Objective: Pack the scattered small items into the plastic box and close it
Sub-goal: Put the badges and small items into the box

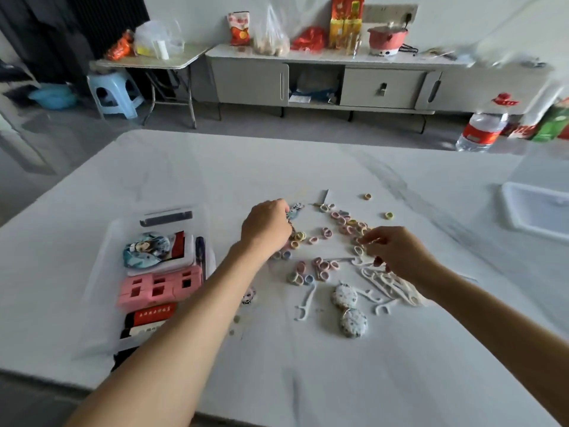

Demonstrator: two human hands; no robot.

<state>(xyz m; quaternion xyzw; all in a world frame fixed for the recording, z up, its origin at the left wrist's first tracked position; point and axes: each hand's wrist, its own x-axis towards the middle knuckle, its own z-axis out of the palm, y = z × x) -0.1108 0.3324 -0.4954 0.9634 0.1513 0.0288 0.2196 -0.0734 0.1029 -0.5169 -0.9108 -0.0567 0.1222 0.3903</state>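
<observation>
A white table [308,380] fills the foreground of a room with a low grey cabinet [323,84] along the far wall.

At the left of the table sits the clear plastic box [106,257], open and already holding a cartoon pouch, pink blocks and red packs. Just right of it, the left hand [266,229] reaches forward with fingers curled down, pinching a small keychain [295,209] at the far edge of the pile.

The pastel hair ties [323,266] lie scattered in the middle, with 2 speckled pads [345,295] nearer the person. The right hand [397,254] hovers over the right of the pile, fingertips drawn together on a few hair ties, above a tangle of white floss picks [385,282]. Well apart, at the far right edge, lies a white lid [538,211], likely the box's.

Most of the packing is not yet done. The ties are light and springy, so a loose pinch could drop some on the way across, and a forearm passing low could sweep others off the table. The hooked floss picks may snag each other and spill. The box looks well filled at its near end, so piled items could stop the lid seating flat.
</observation>
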